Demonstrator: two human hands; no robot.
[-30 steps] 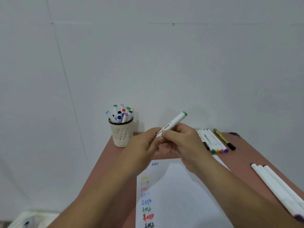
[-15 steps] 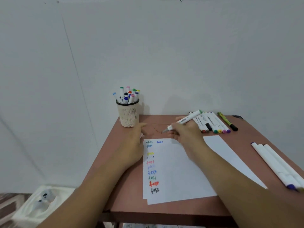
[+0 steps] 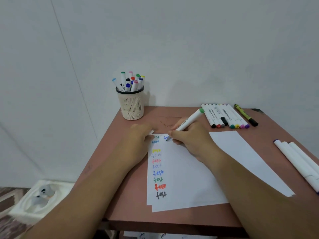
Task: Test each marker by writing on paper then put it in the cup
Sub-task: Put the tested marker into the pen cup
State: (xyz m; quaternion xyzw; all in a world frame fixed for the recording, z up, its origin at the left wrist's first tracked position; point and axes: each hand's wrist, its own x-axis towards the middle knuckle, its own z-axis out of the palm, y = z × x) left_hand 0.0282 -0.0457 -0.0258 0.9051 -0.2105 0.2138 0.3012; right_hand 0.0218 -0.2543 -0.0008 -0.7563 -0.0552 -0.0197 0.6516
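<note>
Your right hand (image 3: 191, 140) pinches the green-capped marker (image 3: 189, 120) near its writing end, fingers curled round the barrel. The marker's long axis runs diagonally: its tip points down and to the left, touching the top of the paper (image 3: 181, 178) beside a blue "test", while the capped end rises up and to the right, toward the row of markers (image 3: 226, 116) lying at the table's (image 3: 134, 204) far edge. Your left hand (image 3: 138, 144) rests at the paper's top left corner, holding a small white piece, likely the cap. The cup (image 3: 132, 105) stands upright at the far left, full of markers.
</note>
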